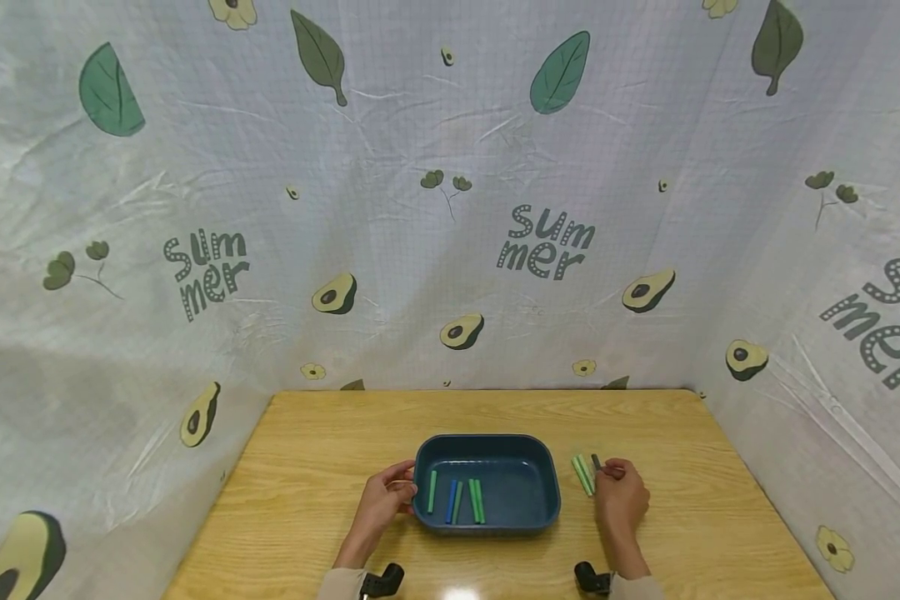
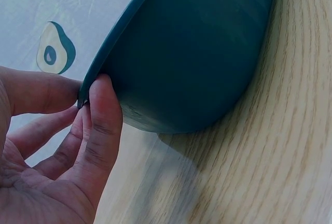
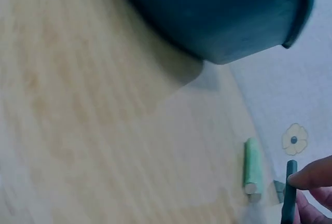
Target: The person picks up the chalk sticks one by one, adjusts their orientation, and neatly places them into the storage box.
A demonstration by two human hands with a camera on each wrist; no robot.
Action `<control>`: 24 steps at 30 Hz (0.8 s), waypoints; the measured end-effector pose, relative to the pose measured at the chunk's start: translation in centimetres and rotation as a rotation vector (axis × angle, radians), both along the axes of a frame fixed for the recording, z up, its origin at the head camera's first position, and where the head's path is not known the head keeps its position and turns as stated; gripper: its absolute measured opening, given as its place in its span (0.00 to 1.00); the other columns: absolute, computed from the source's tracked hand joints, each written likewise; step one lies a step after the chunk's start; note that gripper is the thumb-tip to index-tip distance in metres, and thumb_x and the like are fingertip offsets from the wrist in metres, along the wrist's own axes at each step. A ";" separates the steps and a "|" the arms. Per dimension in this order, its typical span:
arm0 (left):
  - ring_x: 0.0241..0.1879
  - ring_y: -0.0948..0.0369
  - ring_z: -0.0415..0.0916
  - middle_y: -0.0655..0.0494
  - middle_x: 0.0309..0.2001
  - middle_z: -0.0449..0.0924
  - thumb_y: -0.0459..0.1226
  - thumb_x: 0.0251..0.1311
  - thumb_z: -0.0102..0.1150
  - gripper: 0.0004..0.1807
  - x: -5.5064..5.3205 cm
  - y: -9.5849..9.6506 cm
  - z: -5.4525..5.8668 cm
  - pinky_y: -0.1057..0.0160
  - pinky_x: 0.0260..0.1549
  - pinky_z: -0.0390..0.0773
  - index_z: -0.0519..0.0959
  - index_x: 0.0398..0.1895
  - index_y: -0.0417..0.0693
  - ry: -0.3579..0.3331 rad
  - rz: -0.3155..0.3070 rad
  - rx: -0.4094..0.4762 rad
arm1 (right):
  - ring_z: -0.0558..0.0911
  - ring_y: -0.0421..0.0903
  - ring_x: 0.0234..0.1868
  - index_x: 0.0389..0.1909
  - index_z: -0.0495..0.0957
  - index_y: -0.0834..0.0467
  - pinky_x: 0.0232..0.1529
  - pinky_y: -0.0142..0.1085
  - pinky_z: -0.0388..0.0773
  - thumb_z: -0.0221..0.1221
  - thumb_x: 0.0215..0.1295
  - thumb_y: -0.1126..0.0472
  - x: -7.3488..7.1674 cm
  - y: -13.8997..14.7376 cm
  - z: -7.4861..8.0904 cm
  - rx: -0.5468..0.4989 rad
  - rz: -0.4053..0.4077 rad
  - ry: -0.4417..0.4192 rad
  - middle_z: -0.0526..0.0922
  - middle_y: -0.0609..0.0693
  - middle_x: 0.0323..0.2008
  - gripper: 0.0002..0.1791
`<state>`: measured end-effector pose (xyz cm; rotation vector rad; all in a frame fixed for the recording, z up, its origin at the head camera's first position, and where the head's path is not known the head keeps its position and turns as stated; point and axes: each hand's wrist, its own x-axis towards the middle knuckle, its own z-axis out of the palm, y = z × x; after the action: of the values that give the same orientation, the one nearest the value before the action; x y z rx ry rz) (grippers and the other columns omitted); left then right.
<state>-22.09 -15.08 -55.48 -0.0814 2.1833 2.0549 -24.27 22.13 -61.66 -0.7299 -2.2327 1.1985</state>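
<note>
Dark stick (image 1: 596,460) sits pinched in your right hand (image 1: 622,496), to the right of the blue bin (image 1: 521,492), its long axis running away from you with the far end leaning slightly left. Pale green sticks (image 1: 581,475) lie between it and the bin's right wall, at nearly the same slant. Your left hand (image 1: 382,500), well apart from the dark piece across the bin, grips the left rim between thumb and fingers.
</note>
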 end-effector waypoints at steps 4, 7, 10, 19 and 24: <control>0.41 0.55 0.78 0.30 0.51 0.70 0.23 0.60 0.54 0.26 -0.3 0.0 -0.5 0.59 0.29 0.83 0.69 0.63 0.26 -0.006 0.001 0.004 | 0.83 0.61 0.41 0.42 0.80 0.63 0.43 0.51 0.73 0.59 0.57 0.66 0.2 0.4 0.6 -0.030 0.013 -0.023 0.87 0.62 0.39 0.12; 0.40 0.56 0.78 0.31 0.51 0.71 0.23 0.60 0.54 0.26 -0.8 -0.1 -1.7 0.59 0.29 0.83 0.69 0.63 0.27 -0.009 0.002 0.000 | 0.83 0.61 0.41 0.44 0.80 0.64 0.42 0.50 0.73 0.59 0.58 0.65 0.5 0.6 1.0 -0.046 0.029 -0.042 0.86 0.63 0.39 0.13; 0.40 0.57 0.78 0.33 0.51 0.71 0.24 0.60 0.54 0.26 -1.2 -0.2 -2.7 0.60 0.28 0.82 0.69 0.64 0.28 -0.008 0.006 -0.002 | 0.83 0.61 0.41 0.45 0.80 0.64 0.42 0.50 0.73 0.59 0.59 0.64 0.7 0.8 1.4 -0.055 0.042 -0.054 0.86 0.63 0.39 0.13; 0.38 0.61 0.77 0.35 0.50 0.72 0.25 0.61 0.55 0.26 -1.4 -0.4 -3.0 0.63 0.27 0.82 0.69 0.64 0.29 0.013 0.011 0.002 | 0.84 0.54 0.36 0.46 0.80 0.66 0.39 0.42 0.75 0.61 0.59 0.66 0.9 1.4 2.2 -0.077 0.096 -0.054 0.86 0.64 0.39 0.14; 0.36 0.64 0.76 0.35 0.49 0.72 0.24 0.61 0.54 0.26 -1.4 -0.3 -3.0 0.63 0.27 0.82 0.69 0.64 0.28 0.014 0.007 0.001 | 0.80 0.34 0.29 0.48 0.80 0.64 0.30 0.27 0.72 0.63 0.59 0.65 0.9 1.9 2.8 -0.092 0.136 -0.067 0.86 0.63 0.41 0.16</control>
<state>-23.45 -15.43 -58.49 -0.0749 2.1935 2.0662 -23.33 24.07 -58.88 -0.6717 -2.3267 1.3677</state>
